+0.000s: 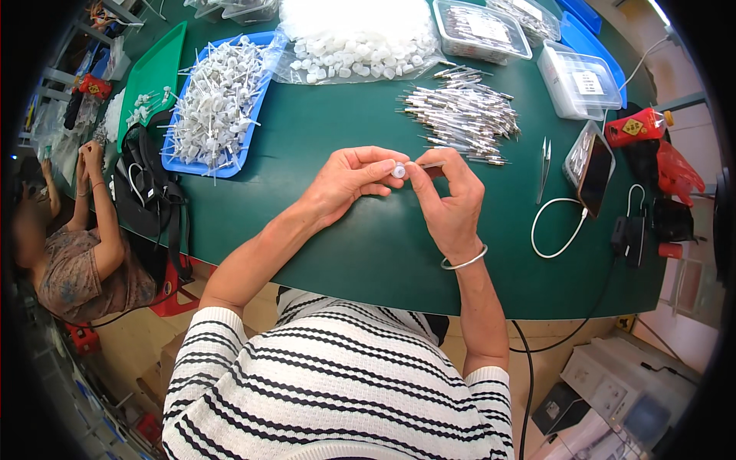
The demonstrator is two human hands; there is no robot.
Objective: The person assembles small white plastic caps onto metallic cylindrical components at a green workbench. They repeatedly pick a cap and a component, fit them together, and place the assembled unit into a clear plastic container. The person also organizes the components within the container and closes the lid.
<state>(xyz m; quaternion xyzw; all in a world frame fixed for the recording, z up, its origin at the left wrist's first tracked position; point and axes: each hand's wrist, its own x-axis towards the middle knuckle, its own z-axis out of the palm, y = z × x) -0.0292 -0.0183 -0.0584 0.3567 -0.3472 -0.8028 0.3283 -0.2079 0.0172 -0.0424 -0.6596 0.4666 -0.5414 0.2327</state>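
Note:
My left hand (pixel 349 181) pinches a small white plastic cap (pixel 398 171) between thumb and fingers, over the green table. Close against it, my right hand (pixel 451 192) is closed on a thin metal rod (pixel 433 165), which runs sideways between thumb and index finger. Whether the rod's inner end sits in the cap is hidden by the fingertips. Beyond my right hand lies a pile of similar thin metal rods (pixel 464 111). A blue tray (pixel 247 142) at the left holds many white caps with rods in them. Loose white caps (pixel 360 61) spill from a clear bag at the back.
Tweezers (pixel 545 165) and a phone (pixel 595 178) on a white cable lie at the right. Clear plastic boxes (pixel 579 83) stand at the back right. A green tray (pixel 157 65) and a black backpack (pixel 146 180) are at the left, where another person (pixel 92 261) sits.

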